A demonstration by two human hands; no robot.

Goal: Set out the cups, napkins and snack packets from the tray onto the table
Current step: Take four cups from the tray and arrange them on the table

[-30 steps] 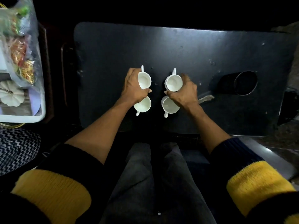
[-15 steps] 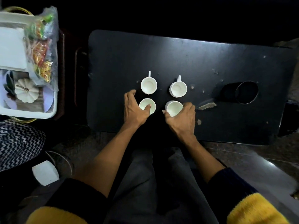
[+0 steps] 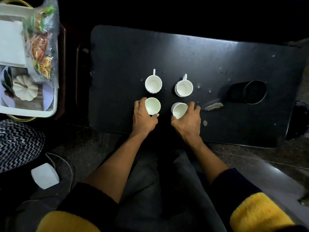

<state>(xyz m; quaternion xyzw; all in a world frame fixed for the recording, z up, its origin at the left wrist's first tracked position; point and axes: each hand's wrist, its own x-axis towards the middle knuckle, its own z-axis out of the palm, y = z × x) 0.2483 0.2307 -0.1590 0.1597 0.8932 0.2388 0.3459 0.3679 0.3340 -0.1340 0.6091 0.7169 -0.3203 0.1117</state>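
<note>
4 white cups stand in a 2-by-2 block on the black table (image 3: 217,64). Left hand (image 3: 143,119) wraps the near left cup (image 3: 152,106), fingers curled round its outer side, thumb tip pressed to the near rim. Right hand (image 3: 188,121) wraps the near right cup (image 3: 179,110) the same way, fingers over the outer wall, thumb at the near edge. This cup looks tilted toward the other hand; whether its base is flat on the table, cannot tell.

Beyond the left grip, just apart: far left cup (image 3: 153,84), handle pointing away. Beyond the right grip: far right cup (image 3: 184,88), handle also pointing away. Both free of the hands.

Handling, as judged: small rigid cups, ceramic-looking, light, empty, glazed and likely slick, prone to chip if knocked together. Best hold is round the wall or by the handle. The 2 near cups sit close, so part them with care.

Well outward of the left hand: white tray (image 3: 28,113), off the table, carrying snack packets (image 3: 41,46) in a clear bag, a white napkin stack (image 3: 10,42) and a small white pumpkin (image 3: 25,87).

Hidden or unclear: handles of the 2 gripped cups, likely under the palms. Tray's far and left edges are cut off. Dark cylinder (image 3: 250,92) outward of the right hand lies on its side, contents unreadable. Pale chip (image 3: 214,106) in the tabletop beside it.
</note>
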